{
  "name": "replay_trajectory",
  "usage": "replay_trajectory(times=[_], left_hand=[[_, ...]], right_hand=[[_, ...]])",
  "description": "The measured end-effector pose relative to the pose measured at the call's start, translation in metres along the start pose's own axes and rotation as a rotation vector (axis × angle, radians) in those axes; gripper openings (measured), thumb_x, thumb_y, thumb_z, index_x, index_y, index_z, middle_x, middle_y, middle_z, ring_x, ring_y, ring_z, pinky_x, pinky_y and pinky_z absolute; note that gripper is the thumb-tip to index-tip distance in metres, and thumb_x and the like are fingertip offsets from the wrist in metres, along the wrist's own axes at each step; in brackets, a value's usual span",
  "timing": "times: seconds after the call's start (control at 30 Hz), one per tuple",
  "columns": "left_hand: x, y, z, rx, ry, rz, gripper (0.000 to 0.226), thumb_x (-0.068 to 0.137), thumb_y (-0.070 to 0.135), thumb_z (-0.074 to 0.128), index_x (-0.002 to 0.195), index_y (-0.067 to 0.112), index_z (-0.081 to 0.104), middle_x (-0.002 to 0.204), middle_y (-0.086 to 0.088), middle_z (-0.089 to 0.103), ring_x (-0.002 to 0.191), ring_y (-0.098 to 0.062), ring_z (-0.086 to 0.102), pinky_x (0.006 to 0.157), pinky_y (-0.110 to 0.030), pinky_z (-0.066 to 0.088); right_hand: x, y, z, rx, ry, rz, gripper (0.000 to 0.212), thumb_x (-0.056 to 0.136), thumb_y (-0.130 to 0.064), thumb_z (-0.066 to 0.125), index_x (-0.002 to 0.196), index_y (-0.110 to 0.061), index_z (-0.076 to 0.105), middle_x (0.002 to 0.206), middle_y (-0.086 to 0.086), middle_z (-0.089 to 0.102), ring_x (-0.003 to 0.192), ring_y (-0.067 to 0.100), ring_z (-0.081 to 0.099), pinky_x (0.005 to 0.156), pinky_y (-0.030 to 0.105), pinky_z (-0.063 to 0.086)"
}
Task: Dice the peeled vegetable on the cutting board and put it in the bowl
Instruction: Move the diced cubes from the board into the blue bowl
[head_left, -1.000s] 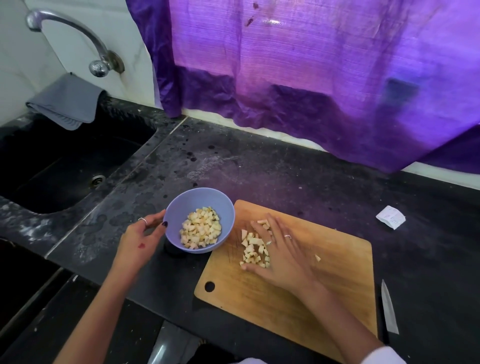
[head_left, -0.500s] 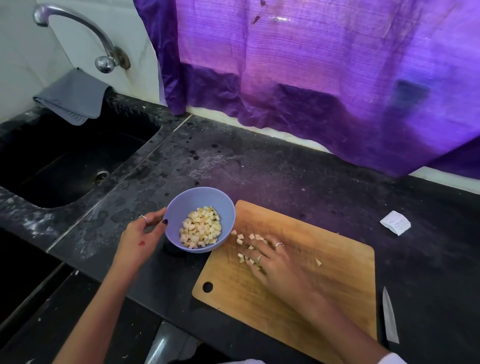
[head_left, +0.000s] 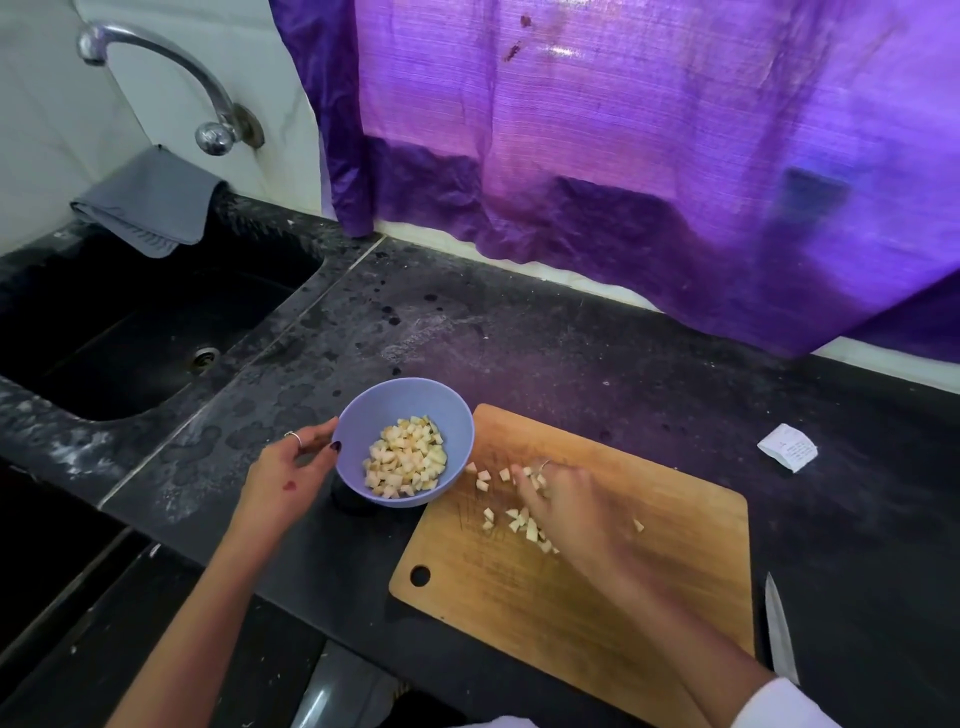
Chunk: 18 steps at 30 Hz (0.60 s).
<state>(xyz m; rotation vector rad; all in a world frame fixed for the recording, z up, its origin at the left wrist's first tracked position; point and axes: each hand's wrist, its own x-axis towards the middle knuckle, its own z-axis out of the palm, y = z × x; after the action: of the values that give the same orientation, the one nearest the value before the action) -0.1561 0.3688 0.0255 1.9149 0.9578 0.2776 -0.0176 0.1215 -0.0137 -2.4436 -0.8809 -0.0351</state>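
- Step: the transfer. Left hand (head_left: 291, 480) is gripping the bowl (head_left: 358, 415) rim.
- Right hand (head_left: 566, 506), blurred, fingers flat, is raking dice (head_left: 485, 480) across the board (head_left: 649, 561).
- Next: sweeping the loose dice over the board edge into the bowl.

Left hand (head_left: 291, 480) extended forward, thumb and fingers curled in a grip; right hand (head_left: 563, 501) motion-blurred, palm down, fingers spread flat
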Motion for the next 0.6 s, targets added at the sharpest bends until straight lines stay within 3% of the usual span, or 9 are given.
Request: replay_trajectory(times=[0.1, 0.2, 0.33, 0.43, 0.6], left_hand=[[0.002, 0.002, -0.002, 0.004, -0.007, 0.003, 0.029, 0.092, 0.019, 0.059, 0.12, 0.026, 0.064, 0.109, 0.007, 0.063, 0.103, -0.013, 0.057, 0.087, -0.03, 0.041], [0.003, 0.001, -0.002, -0.007, -0.01, 0.003, 0.029, 0.092, 0.019, 0.06, 0.12, 0.026, 0.064, 0.109, 0.007, 0.064, 0.103, -0.013, 0.058, 0.086, -0.029, 0.041], [0.001, 0.003, 0.0, -0.031, 0.007, 0.008, 0.029, 0.093, 0.018, 0.059, 0.121, 0.024, 0.064, 0.111, 0.006, 0.064, 0.105, -0.013, 0.058, 0.088, -0.03, 0.042], [0.0, 0.004, 0.002, -0.044, 0.021, 0.011, 0.03, 0.093, 0.015, 0.059, 0.122, 0.021, 0.063, 0.11, 0.004, 0.064, 0.102, -0.012, 0.058, 0.087, -0.028, 0.041], [-0.001, 0.004, 0.003, -0.035, 0.031, 0.019, 0.031, 0.093, 0.015, 0.058, 0.123, 0.02, 0.062, 0.11, 0.004, 0.064, 0.098, -0.009, 0.056, 0.083, -0.025, 0.04]], right_hand=[[0.015, -0.009, -0.016, 0.464, -0.005, 0.338, 0.043, 0.097, -0.03, 0.049, 0.06, -0.009, 0.057, 0.049, -0.005, 0.05, 0.04, 0.005, 0.042, 0.044, 0.025, 0.034], [0.034, -0.026, -0.039, 0.917, -0.042, 0.652, 0.034, 0.096, -0.027, 0.053, 0.067, -0.01, 0.056, 0.054, 0.003, 0.052, 0.035, 0.008, 0.04, 0.034, 0.018, 0.027], [0.064, -0.056, -0.054, 1.284, -0.206, 0.769, 0.027, 0.094, -0.029, 0.057, 0.073, -0.011, 0.053, 0.059, 0.006, 0.05, 0.036, 0.008, 0.039, 0.029, 0.015, 0.022], [0.088, -0.087, -0.049, 1.367, -0.264, 0.728, 0.029, 0.095, -0.028, 0.055, 0.071, -0.012, 0.052, 0.06, 0.007, 0.051, 0.038, 0.011, 0.041, 0.03, 0.016, 0.022], [0.115, -0.125, -0.025, 1.166, -0.335, 0.682, 0.021, 0.095, -0.016, 0.05, 0.077, -0.007, 0.057, 0.069, 0.012, 0.059, 0.042, 0.016, 0.053, 0.04, 0.021, 0.035]])
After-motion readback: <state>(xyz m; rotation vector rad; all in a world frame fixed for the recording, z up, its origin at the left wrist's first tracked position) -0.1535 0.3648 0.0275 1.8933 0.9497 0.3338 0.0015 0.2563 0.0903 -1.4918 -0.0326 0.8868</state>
